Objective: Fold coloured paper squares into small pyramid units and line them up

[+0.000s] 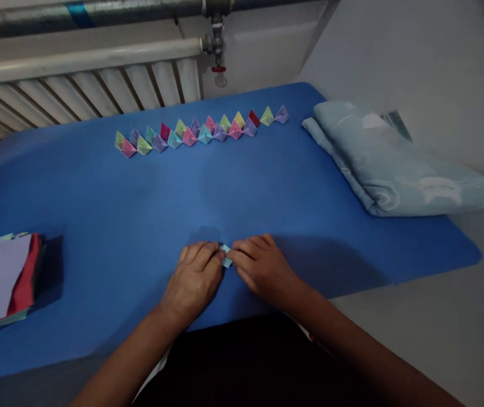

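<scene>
A small piece of light blue folded paper [226, 256] lies on the blue table surface near its front edge, between my two hands. My left hand [197, 277] is closed on its left side, thumb and fingers pressed together at the paper. From the other side, the fingertips of my right hand [261, 265] pinch its right edge. Only the middle of the paper shows; my fingers cover both ends.
Two rows of folded paper boats [190, 135] in several colours stand along the table's [140, 198] far side. A stack of coloured paper [0, 277] lies at the left. A folded light blue blanket [411, 169] rests at the right. Behind is a white radiator [84, 59].
</scene>
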A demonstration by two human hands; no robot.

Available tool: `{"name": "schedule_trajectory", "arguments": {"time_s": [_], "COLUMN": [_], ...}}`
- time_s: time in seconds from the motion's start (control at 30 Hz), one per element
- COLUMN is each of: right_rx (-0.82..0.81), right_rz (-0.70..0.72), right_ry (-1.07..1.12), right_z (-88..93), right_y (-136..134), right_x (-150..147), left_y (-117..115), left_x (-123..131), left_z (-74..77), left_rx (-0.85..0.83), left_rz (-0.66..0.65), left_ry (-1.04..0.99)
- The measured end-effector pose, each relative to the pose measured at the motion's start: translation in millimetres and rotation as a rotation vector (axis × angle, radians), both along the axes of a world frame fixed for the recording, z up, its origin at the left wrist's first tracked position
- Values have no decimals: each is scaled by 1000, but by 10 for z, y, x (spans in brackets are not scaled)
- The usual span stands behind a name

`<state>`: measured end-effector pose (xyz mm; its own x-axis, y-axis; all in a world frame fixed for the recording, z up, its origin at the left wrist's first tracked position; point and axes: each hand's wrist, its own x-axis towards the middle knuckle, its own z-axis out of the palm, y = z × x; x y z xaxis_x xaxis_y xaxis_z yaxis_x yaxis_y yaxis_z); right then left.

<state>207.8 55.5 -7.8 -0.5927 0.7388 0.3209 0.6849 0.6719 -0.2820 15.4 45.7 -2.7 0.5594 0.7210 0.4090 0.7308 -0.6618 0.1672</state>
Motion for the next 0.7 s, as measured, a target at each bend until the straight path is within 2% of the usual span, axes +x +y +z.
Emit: {"name": "schedule_trajectory", "arguments": {"time_s": [0.37, 0.7], "right_rx": [-26, -149], "right_rz": [-11, -95], "right_ry": [72, 205], "right_z": [10, 30], "right_y": [0, 11], "right_x": [9, -29], "left_y": [10, 13], "left_x": [-20, -34], "left_z": [13, 28], "left_rx": [-43, -126], "left_rz": [-25, 14], "left_ry": [-110, -124]}}
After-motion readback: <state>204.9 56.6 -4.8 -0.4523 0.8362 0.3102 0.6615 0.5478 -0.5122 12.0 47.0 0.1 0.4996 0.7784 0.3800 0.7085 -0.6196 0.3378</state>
